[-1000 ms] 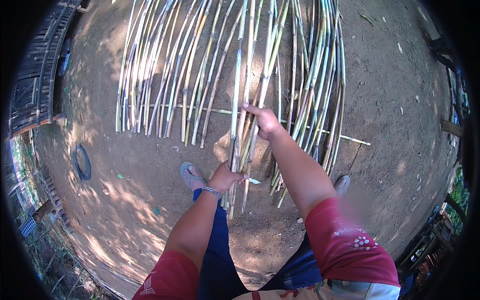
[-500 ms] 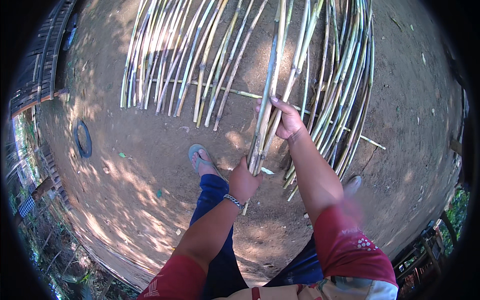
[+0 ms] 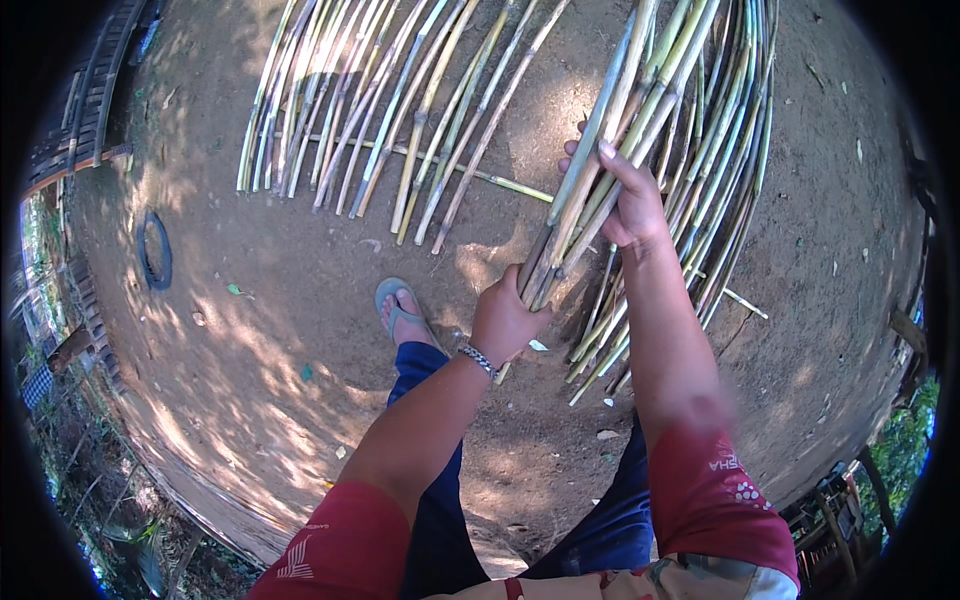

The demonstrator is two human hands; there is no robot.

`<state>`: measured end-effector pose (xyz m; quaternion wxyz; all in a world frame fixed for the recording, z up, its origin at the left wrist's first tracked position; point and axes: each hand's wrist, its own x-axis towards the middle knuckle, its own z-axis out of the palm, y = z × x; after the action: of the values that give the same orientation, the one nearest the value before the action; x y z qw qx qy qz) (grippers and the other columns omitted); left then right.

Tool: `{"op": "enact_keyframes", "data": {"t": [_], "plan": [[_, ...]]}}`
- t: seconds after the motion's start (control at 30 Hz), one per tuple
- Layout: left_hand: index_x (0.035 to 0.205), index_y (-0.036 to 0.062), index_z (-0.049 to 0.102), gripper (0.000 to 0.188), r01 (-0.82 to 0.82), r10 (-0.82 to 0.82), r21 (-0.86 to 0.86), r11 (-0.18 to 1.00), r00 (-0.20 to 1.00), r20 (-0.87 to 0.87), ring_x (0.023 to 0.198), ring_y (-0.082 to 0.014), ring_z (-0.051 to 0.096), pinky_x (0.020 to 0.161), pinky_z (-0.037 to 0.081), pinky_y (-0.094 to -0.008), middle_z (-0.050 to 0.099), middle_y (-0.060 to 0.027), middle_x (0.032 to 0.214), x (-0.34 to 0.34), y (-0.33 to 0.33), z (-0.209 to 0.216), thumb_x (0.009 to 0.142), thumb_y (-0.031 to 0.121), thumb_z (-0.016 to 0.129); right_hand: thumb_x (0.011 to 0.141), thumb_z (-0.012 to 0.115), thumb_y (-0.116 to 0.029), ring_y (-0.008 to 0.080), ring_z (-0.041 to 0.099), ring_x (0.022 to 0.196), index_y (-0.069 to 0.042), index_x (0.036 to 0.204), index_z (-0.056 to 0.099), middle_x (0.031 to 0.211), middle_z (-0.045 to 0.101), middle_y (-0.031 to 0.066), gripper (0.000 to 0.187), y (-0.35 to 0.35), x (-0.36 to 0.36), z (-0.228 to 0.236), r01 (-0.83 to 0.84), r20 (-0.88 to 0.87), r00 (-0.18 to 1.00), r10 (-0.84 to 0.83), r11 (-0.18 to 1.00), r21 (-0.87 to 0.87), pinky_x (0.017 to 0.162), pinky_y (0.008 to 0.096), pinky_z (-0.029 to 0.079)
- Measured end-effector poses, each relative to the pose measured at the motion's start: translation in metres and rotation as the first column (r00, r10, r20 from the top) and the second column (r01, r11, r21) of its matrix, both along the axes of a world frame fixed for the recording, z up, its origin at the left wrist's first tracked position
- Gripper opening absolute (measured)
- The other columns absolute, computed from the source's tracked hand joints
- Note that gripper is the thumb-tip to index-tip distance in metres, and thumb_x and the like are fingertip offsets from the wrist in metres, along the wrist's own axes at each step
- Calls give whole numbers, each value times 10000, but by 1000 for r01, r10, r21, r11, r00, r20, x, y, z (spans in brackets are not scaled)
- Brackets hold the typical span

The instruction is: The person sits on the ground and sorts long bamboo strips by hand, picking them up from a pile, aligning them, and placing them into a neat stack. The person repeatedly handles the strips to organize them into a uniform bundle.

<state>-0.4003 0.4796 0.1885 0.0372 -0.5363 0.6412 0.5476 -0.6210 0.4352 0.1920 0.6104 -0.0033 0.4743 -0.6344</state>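
A small bundle of bamboo poles (image 3: 603, 165) slants up and away to the right between my hands. My left hand (image 3: 507, 312), with a chain bracelet at its wrist, is closed round the near end of these poles. Farther along, my right hand (image 3: 632, 198) grips them from the right side, its thumb on top and fingertips showing past the left edge. Beneath and to the right lies a dense pile of greenish poles (image 3: 725, 165). At the far left several poles (image 3: 385, 110) lie side by side, spaced out on the ground.
A crosswise pole (image 3: 490, 178) runs under the laid poles. Bare earth (image 3: 300, 330) with scattered leaves surrounds them. A dark ring (image 3: 155, 250) lies at the left, near a slatted bamboo structure (image 3: 85, 120). My sandalled left foot (image 3: 402, 312) stands close to the poles.
Both hands have shifted right with the held poles, which now lean more to the right and look closer. My grip stays closed on them.
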Motion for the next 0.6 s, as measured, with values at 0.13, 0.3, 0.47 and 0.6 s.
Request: {"op": "enact_keyframes", "data": {"t": [0.13,0.3,0.47,0.6], "plan": [[1148,0,558,569,4,-6,-115,993,1000,-21,869,-359,697,786,556,-419,694,-224,933,-24,-41,-28,684,227,796,943,609,-266,278,649,1037,64,1226,512,1103,622,193,446,-46,-22,-31,1,-29,1000,-1,1000,27,876,435,558],[1153,-7,568,597,-12,11,-39,999,999,-40,875,-339,701,819,552,-392,700,-215,943,-22,-69,-92,666,234,815,961,595,-372,292,604,1048,51,1270,491,1127,593,203,534,-78,-21,-100,-50,-205,974,93,977,206,938,456,489],[1281,-152,482,847,-17,7,129,991,997,78,1120,-376,614,990,464,-381,595,-326,1205,10,-107,-166,684,335,833,922,663,-346,405,334,1372,82,1497,-24,1469,319,296,993,-74,22,-145,-214,-292,887,357,879,426,1170,513,253],[1293,-65,529,689,54,-56,224,973,998,2,1014,-293,665,928,495,-365,673,-225,1099,14,-119,-165,767,288,801,932,652,-326,400,271,1416,36,1523,41,1521,274,269,924,-31,49,-182,-220,-143,945,295,894,390,1149,525,276]]}}
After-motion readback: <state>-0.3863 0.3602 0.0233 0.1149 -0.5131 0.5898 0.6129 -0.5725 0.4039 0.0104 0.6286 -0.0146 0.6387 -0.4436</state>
